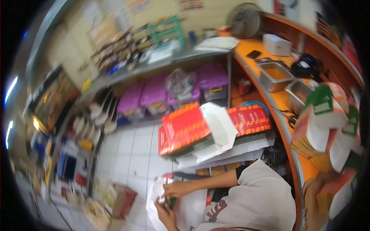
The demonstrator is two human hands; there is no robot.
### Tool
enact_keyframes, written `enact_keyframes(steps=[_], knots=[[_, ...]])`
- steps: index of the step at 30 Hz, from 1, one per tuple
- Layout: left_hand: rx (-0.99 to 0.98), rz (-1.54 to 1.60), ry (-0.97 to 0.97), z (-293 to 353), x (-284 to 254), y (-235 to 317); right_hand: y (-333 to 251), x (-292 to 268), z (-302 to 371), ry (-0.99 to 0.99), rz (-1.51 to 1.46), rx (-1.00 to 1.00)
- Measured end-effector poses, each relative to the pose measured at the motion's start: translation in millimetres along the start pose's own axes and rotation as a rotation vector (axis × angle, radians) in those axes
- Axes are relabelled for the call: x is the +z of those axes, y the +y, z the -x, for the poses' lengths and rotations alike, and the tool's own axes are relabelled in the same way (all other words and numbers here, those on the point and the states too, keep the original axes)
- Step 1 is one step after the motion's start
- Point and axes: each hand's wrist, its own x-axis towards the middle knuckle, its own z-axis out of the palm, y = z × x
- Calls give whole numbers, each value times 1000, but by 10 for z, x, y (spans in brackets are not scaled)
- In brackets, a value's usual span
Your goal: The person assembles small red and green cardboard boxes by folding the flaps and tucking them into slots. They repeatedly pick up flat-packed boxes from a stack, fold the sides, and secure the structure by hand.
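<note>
While both hands work low in the head view, the left hand (pixel 166 213) and right hand (pixel 178 189) close their fingers on a white carton blank (pixel 181 210), held flat for folding; red cartons (pixel 185 129) lie stacked beyond, above the tiled floor (pixel 131 154).

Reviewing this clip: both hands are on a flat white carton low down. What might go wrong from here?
The red-and-white box sits open, tilted on an uneven stack and may slide off. The left hand and right hand pinch the white carton close together, so a fold might crease or tear.
</note>
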Motion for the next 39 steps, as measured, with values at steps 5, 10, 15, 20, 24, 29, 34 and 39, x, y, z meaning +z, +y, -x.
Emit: enact_keyframes(steps=[5, 10, 15, 20, 24, 29, 34, 39], knots=[[234, -454, 347, -84, -303, 510, -107, -261, -149, 136, 470, -158], [-29, 91, 1193, 243, -84, 408, -413, -614, -295, 420, -177, 351], [81, 687, 749, -68, -1, 386, -808, -742, -311, 437, -261, 322], [5, 892, 739, -244, -295, 433, -990, -783, -323, 540, -152, 134], [43, 750, 649, -257, -302, 281, -1091, -819, -283, 539, -14, -36], [230, 422, 493, -104, -349, 282, -1145, -688, -240, 450, 227, -290], [440, 74, 252, -53, -476, 244, -1194, -325, -78, 493, 263, -428], [78, 295, 145, 210, -173, 128, -917, -63, 6, 436, -54, -353]])
